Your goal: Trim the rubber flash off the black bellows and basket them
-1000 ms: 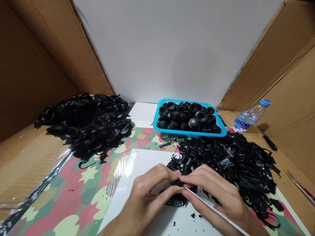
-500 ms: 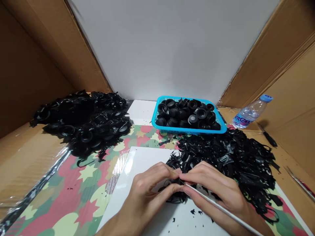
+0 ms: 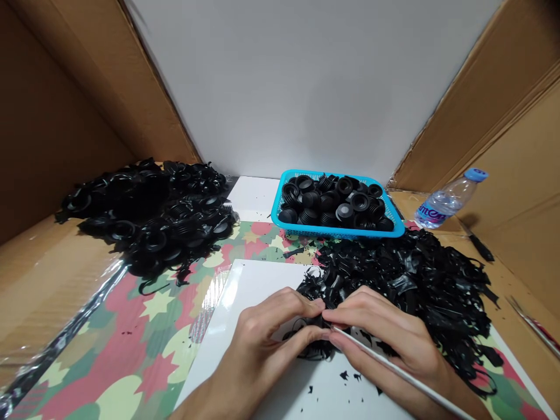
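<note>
Over a white board [image 3: 258, 277], my left hand [image 3: 273, 335] and my right hand [image 3: 389, 332] meet at their fingertips. My left fingers pinch a small black rubber part [image 3: 321, 319], mostly hidden by the fingers. In my right hand lies a thin pale rod-like tool [image 3: 406, 376], its tip at the fingertips and its shaft running down to the lower right. Whether it is tweezers or a plain stick I cannot tell. Just behind and right of my hands spreads a heap of black rubber scraps [image 3: 420, 280]. Small black bits [image 3: 344, 376] lie on the board.
A blue basket [image 3: 336, 232] of ribbed black rubber caps stands at the back. More black caps with trimmings form a pile [image 3: 153, 216] at left. At right are a water bottle [image 3: 450, 201], a black-handled tool [image 3: 481, 248] and a slim metal tool [image 3: 536, 326]. Cardboard walls flank the table.
Almost nothing differs. The view has shifted slightly, and both hands keep the same grip at the same place.
</note>
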The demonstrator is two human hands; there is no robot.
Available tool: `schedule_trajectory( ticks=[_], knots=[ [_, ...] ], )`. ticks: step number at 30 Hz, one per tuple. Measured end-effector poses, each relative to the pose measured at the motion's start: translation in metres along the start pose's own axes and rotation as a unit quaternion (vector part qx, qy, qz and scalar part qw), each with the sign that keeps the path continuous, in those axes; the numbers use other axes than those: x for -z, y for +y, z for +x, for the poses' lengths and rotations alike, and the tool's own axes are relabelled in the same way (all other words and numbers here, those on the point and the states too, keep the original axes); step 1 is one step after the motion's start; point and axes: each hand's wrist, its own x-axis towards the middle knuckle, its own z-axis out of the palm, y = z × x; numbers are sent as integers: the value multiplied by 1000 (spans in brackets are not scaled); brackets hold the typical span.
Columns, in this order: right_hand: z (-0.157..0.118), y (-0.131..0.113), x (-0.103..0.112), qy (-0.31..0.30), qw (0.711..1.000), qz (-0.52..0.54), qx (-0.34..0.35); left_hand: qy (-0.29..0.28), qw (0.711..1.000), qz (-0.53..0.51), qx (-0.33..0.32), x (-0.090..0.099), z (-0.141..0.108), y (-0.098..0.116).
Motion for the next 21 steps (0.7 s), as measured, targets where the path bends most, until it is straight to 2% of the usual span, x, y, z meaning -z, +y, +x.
schedule_trajectory(
  ticks=[4, 7, 12, 15, 18, 21],
  knots=[
    [-1, 3, -3, -4, 999, -34, 24, -1, 1000, 3, 13, -1, 1, 1],
    [-1, 5, -7, 8, 992, -108, 57, 11, 1000, 13, 25, 0, 1, 2],
    [6, 0, -9, 13, 957, -262, 127, 26, 997, 25, 63, 0, 2, -1],
    [10, -1, -12, 33, 939, -307, 153, 24, 998, 19, 64, 0, 2, -2],
    [9, 5, -16, 74, 936, -319, 127, 1, 998, 1, 70, -1, 4, 0],
    [5, 15, -12, 134, 933, -329, 54, 1, 996, -29, 89, -2, 5, 3]
  ],
)
